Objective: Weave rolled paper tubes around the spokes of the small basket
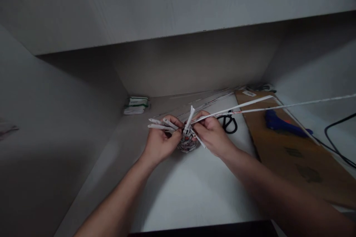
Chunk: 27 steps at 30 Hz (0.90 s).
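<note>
A small woven piece of rolled paper strips [187,144] is held between both hands above the white surface, with short tube ends sticking out to the left, up and to the lower right. My left hand [164,140] is closed around its left side, fingers pinching near the weave. My right hand [211,133] grips its right side. Two long rolled paper strips [244,104] run from the weave over the right hand and out to the right. The fingertips partly hide the weave.
Black-handled scissors [230,124] lie behind the right hand. On the right, a brown cardboard sheet [278,155] bears a blue glue gun [286,124] with a black cable. A green-and-white packet [137,105] sits at the back left. More thin paper strips [214,100] lie behind. Panels enclose the sides.
</note>
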Tool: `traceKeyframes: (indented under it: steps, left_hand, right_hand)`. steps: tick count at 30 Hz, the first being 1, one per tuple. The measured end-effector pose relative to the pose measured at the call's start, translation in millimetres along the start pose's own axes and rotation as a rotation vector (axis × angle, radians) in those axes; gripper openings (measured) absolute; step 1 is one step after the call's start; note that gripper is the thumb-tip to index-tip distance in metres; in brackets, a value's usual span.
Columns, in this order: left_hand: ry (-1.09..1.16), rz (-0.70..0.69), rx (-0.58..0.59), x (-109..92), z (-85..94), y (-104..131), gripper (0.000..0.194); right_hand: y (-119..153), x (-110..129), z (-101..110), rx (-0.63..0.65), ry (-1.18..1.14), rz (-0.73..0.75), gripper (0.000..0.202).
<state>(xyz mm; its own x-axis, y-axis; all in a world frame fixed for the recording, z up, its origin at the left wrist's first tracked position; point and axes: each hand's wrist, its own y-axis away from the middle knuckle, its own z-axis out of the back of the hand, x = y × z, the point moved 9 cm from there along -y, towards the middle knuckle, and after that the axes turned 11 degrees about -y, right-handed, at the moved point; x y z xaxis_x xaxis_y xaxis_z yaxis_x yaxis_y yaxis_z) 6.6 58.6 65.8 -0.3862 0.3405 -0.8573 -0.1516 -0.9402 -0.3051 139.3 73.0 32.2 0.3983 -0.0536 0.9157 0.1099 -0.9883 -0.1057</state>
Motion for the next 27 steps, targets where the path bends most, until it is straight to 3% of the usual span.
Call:
traceKeyframes:
  steps: [5,11,17,27]
  left_hand:
    - [-0.102,-0.017,-0.041,-3.1,3.5,-1.3,0.016]
    - [-0.201,0.047,-0.025,2.6,2.8,-2.2,0.01]
    - [-0.219,0.01,-0.04,-2.5,5.8,-1.5,0.01]
    - [-0.299,0.001,0.06,-5.2,5.7,-2.6,0.01]
  right_hand:
    - [2.1,3.6,-0.9,0.01,0.029,0.001,0.017]
    - [6.0,13.4,-7.0,0.075,0.086,0.061,0.022]
    - [1.9,-2.3,0.4,-0.031,-0.036,-0.09,0.019]
    - [3.3,-11.9,0.6,-0.081,-0.171,-0.253,0.022]
